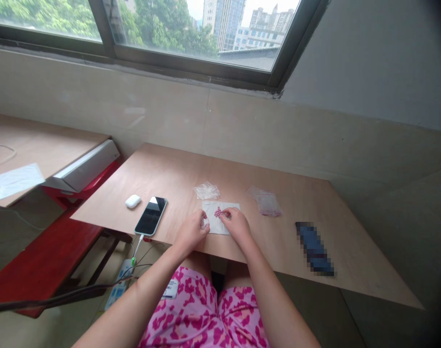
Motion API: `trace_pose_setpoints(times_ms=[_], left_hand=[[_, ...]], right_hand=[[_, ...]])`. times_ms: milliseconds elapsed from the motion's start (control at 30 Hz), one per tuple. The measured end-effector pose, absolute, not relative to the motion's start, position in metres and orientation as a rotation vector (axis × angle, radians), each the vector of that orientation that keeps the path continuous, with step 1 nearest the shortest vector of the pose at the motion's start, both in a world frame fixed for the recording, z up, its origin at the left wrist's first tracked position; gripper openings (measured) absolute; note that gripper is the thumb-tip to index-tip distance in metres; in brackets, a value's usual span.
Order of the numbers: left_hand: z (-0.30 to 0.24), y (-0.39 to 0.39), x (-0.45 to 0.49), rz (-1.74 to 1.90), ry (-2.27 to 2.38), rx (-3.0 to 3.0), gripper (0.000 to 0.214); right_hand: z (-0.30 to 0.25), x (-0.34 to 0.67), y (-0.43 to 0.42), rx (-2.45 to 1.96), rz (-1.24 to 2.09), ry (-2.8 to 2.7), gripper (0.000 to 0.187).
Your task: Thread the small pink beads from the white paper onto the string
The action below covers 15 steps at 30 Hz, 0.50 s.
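Right hand (237, 226) fingers (225, 214) pinched together at small pink beads (218, 212) on a white paper sheet (216, 227) that keeps them gathered on the plywood desk (151, 179), left hand (192, 231) curled at the sheet's edge, seemingly steadying it, hold unclear.

No legible writing anywhere, small white label on pink patterned shorts (169, 289) too tiny to read, dark blue oblong object (315, 249) pixelated over

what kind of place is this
Probably an upper-floor room in a city building, used as a plain work space. The window looks out on tower blocks and treetops, and a bare plywood table along the wall holds a phone on a charging cable.
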<state>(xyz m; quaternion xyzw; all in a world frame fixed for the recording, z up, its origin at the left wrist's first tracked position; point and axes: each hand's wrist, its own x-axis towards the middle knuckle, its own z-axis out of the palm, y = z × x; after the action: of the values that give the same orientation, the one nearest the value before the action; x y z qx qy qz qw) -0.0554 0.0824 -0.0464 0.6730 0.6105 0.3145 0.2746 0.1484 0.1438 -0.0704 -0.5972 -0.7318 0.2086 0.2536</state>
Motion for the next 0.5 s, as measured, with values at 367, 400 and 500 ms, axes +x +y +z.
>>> trace_pose_setpoints(times_ms=[367,400,500], left_hand=[[-0.0442,0.0822,-0.0538,0.808,1.65,1.813,0.015],[-0.0436,0.0821,-0.0537,0.806,1.647,1.809,0.015],[-0.0423,0.0819,-0.0537,0.807,1.649,1.801,0.016]], right_hand=[[-0.0685,0.1522,0.1399,-1.6,0.613,-2.059,0.022],[-0.0682,0.1525,0.1391,-1.605,0.608,-2.065,0.025],[-0.0656,0.1528,0.1363,-1.615,0.592,-2.067,0.03]])
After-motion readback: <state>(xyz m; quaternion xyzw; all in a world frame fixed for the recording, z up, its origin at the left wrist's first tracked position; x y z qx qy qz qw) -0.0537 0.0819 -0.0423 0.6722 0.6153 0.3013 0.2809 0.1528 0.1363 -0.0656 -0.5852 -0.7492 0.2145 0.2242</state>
